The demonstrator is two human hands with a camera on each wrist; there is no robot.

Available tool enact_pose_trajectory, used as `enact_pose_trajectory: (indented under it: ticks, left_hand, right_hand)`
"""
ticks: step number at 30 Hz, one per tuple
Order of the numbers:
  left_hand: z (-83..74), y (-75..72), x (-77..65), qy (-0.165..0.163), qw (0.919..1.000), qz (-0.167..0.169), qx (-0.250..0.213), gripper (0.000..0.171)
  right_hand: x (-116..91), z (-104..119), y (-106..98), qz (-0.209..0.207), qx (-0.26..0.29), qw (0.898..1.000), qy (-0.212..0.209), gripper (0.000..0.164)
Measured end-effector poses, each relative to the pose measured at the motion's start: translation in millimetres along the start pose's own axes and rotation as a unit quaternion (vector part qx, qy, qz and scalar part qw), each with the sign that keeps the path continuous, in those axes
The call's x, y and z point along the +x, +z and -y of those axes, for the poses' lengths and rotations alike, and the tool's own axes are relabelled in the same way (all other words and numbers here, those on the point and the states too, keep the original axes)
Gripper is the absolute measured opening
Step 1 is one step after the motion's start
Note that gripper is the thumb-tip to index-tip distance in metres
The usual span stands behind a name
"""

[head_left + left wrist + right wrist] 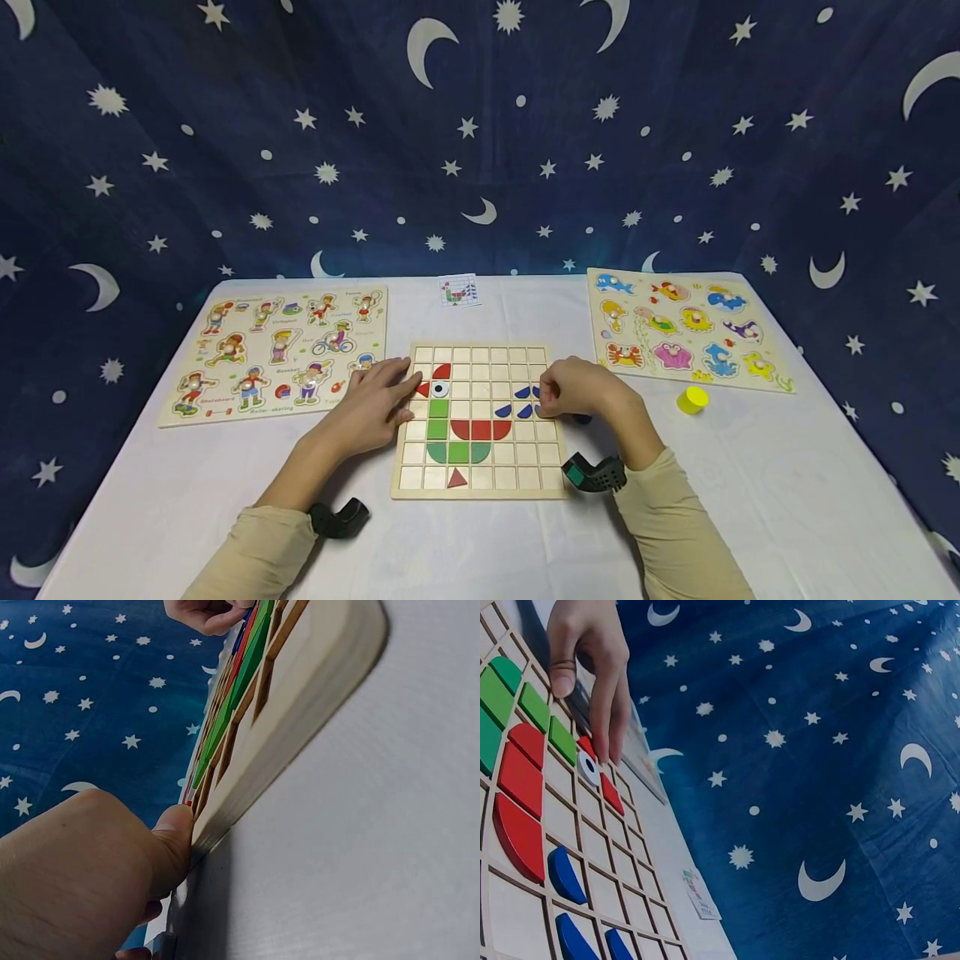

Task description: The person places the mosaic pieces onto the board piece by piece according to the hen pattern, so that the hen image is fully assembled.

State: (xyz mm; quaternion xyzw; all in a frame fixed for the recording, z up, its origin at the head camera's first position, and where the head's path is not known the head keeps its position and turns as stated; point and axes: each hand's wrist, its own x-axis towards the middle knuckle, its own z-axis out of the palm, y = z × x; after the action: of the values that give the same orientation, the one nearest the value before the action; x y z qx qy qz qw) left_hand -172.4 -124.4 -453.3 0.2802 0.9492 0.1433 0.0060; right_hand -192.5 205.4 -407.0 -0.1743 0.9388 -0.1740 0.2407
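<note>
A wooden grid board bears a bird figure of green, red and blue pieces, with a round eye piece. My left hand rests at its left edge, the index fingertip beside a red triangle piece; in the left wrist view the thumb touches the rim. My right hand is over the right edge, curled fingers pinching a blue curved piece at the grid, partly hidden by the fingertips. Other blue curved pieces lie just left of it. A red-brown triangle sits in the bottom row.
A sports-figure puzzle board lies at the left and a sea-animal puzzle board at the right. Near the latter stands a yellow cylinder. A small picture card lies behind the grid board. Something dark blue shows under the right wrist.
</note>
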Motion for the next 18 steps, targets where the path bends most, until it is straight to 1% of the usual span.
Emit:
enact_pose_trajectory:
  ticks: [8, 12, 15, 18]
  left_hand:
    - [0.6, -0.1, 0.6, -0.001, 1.0, -0.001, -0.002, 0.054]
    - [0.7, -0.1, 0.8, 0.001, 1.0, -0.001, 0.002, 0.054]
    - [0.5, -0.1, 0.6, 0.002, 1.0, -0.001, 0.003, 0.054]
    - [0.2, -0.2, -0.1, 0.002, 1.0, 0.0, 0.001, 0.054]
  right_hand:
    - [0, -1, -1, -0.001, -0.007, 1.0, -0.005, 0.026]
    - [-3, -5, -6, -0.009, 0.009, 1.0, -0.01, 0.026]
    - [-6, -13, -10, -0.016, 0.025, 1.0, -0.002, 0.021]
    - [-8, -23, -15, -0.017, 0.041, 0.999, 0.021, 0.013]
